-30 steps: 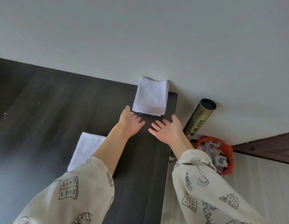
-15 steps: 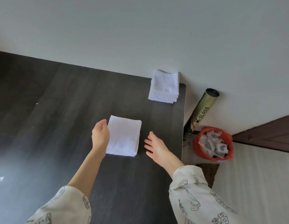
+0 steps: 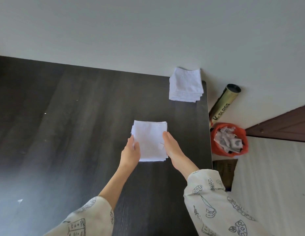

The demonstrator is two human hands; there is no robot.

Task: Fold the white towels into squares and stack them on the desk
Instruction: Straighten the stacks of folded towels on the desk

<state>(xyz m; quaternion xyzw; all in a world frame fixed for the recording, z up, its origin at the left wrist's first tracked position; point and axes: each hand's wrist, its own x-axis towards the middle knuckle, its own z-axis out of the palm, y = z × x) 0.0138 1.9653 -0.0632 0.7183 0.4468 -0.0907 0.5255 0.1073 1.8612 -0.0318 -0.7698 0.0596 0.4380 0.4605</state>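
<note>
A folded white towel (image 3: 150, 139) lies square on the dark wooden desk (image 3: 76, 126) near its right edge. My left hand (image 3: 131, 153) touches the towel's left side, thumb over the edge. My right hand (image 3: 172, 147) lies against its right side with fingers straight along the edge. A stack of folded white towels (image 3: 185, 85) sits at the desk's far right corner against the wall, apart from both hands.
The desk's right edge runs just past my right hand. Beyond it on the floor stand a gold tube marked K-GLASS (image 3: 223, 104) and an orange bin (image 3: 229, 139) full of paper. A pale wall (image 3: 148, 31) backs the desk.
Both hands drew back from the corner stack, then closed in on the sides of the near folded towel. The camera view shifted toward me.
</note>
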